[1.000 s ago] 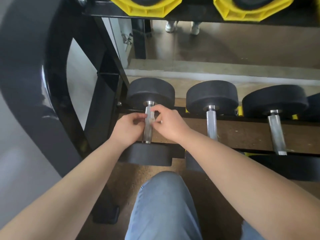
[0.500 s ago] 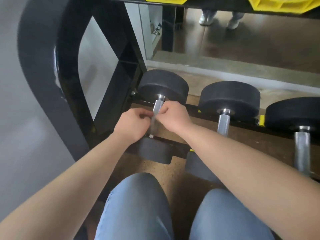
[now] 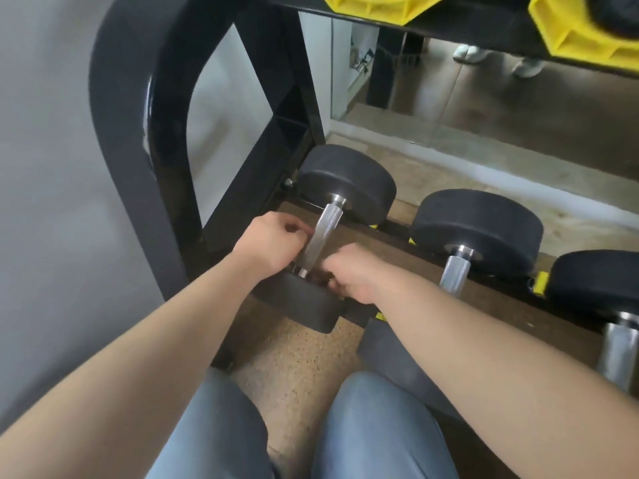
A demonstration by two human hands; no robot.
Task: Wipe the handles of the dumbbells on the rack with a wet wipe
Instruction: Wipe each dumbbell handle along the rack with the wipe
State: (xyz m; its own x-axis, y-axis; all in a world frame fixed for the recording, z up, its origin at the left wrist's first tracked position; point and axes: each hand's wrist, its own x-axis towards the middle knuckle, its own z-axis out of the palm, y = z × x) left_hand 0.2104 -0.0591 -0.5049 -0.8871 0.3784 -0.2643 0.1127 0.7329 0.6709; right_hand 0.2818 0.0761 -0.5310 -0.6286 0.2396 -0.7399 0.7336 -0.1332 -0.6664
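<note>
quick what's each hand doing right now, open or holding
Left hand: fingers curled against the dumbbell handle, cannot tell if holding.
Right hand: fingers curled at its near end, cannot tell.

- I see the leftmost dumbbell just right of the rack upright.
- The second dumbbell lies to its right, the third dumbbell further right.
- My left hand is left of the first handle, my right hand right of it.

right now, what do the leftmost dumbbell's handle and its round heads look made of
The handle looks like steel, probably chrome-plated: it is silvery with bright highlights and fine cross-hatched knurling. The heads are likely coated in rubber or urethane: they are matte black with no shine and softly rounded edges. What lies under that coating can't be seen.
</note>
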